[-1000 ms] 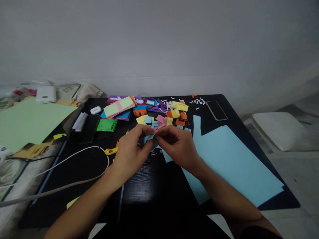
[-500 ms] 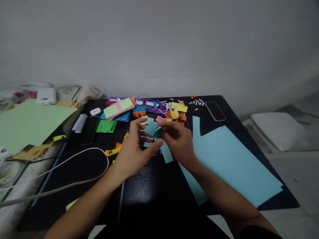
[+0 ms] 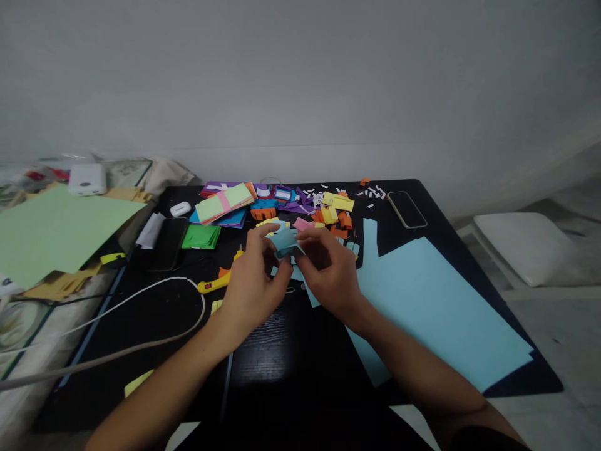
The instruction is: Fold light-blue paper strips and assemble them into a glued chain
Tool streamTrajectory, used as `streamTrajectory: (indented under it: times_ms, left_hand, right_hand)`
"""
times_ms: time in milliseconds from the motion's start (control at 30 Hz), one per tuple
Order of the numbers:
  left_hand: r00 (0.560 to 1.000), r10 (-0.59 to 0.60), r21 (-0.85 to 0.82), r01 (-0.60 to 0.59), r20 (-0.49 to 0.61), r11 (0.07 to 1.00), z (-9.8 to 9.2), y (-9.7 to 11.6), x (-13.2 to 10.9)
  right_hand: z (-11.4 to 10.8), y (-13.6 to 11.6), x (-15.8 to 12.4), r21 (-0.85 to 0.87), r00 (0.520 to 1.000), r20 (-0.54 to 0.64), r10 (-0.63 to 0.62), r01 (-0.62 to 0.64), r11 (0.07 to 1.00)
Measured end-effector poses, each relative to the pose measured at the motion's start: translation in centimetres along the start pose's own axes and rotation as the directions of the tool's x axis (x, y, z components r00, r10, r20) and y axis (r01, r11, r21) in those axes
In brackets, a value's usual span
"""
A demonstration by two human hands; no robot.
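Observation:
Between my two hands is a small folded piece of light-blue paper (image 3: 284,240), curled and held above the table. My left hand (image 3: 260,275) pinches its left side with thumb and fingers. On the other side, my right hand (image 3: 331,269) grips the right edge, fingers bent inward. Light-blue paper strips (image 3: 310,291) lie under the hands, partly hidden by them. A yellow hot glue gun (image 3: 213,284) rests just left of my left hand, its nozzle pointing away. Large light-blue sheets (image 3: 432,313) lie beneath and beside my right forearm.
Paper scraps and folded pieces (image 3: 328,216) spread along the table's back, beside a stack of coloured strips (image 3: 224,203). A phone (image 3: 406,210) lies at back right. A white cable (image 3: 197,319) loops across the left side, near green folded papers (image 3: 201,237) and a dark phone (image 3: 169,243).
The light-blue piece has been folded or curled further between my fingers. My left thumb has moved up onto it, and my right hand has shifted slightly left.

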State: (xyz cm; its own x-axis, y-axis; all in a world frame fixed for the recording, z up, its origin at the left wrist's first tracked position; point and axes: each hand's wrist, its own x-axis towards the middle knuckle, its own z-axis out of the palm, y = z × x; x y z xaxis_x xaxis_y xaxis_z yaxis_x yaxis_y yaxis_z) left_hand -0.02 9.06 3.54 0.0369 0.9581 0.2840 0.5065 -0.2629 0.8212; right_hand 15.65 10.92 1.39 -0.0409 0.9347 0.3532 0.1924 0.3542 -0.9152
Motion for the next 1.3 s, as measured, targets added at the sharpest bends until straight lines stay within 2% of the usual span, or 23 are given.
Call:
streamTrajectory:
  times_ms: [133,267,433,567,700,800,933,1067,1167,1233,1300]
  left_hand:
    - [0.998,0.06,0.072,-0.058,-0.036,0.996,0.0,0.1,-0.1]
    - [0.985,0.164,0.153,-0.154,-0.053,0.976,0.0,0.3,-0.2]
    - [0.977,0.202,0.164,-0.189,-0.069,0.968,0.1,-0.1,-0.3]
    - [0.967,0.227,0.116,-0.214,-0.118,0.97,-0.1,-0.4,-0.3]
    - [0.97,0.23,0.116,-0.22,-0.083,0.969,-0.7,-0.1,-0.3]
    - [0.988,0.157,-0.062,-0.157,-0.008,0.986,-1.4,0.3,0.0]
    - [0.991,0.084,-0.364,-0.042,0.102,0.931,-2.2,0.6,0.5]
    - [0.981,0.064,-0.479,0.031,0.182,0.878,-3.0,0.5,0.7]
    - [0.972,0.11,-0.45,-0.006,0.205,0.893,-3.2,0.3,0.6]
    - [0.981,0.123,-0.342,-0.066,0.148,0.937,-3.0,0.3,0.6]
    - [0.99,0.131,-0.246,-0.114,0.054,0.962,-2.5,0.4,0.6]
  right_hand:
    - [0.0,-0.5,-0.2,-0.138,0.997,-0.026,-0.073,0.069,0.988]
    - [-0.2,-1.0,-0.1,-0.162,0.997,-0.015,-0.076,0.073,0.984]
    - [-0.1,-0.5,0.0,-0.016,0.999,-0.022,-0.024,0.024,1.0]
    - [-0.1,0.1,-0.2,0.056,0.999,0.003,-0.034,0.034,0.998]
    - [-0.3,-0.6,0.1,0.182,0.999,0.038,0.03,-0.036,0.983]
    - [-0.9,-1.5,0.5,0.356,0.988,0.114,0.102,-0.137,0.925]
    - [-2.1,-2.2,1.0,0.457,0.951,0.261,0.166,-0.274,0.846]
    - [-3.1,-2.3,1.1,0.486,0.939,0.326,0.109,-0.265,0.833]
    - [-3.1,-2.7,1.0,0.38,0.964,0.246,0.107,-0.197,0.904]
    - [-2.7,-2.9,0.8,0.292,0.982,0.155,0.106,-0.148,0.945]
    - [-2.3,-2.9,0.7,0.272,0.991,0.095,0.096,-0.119,0.955]
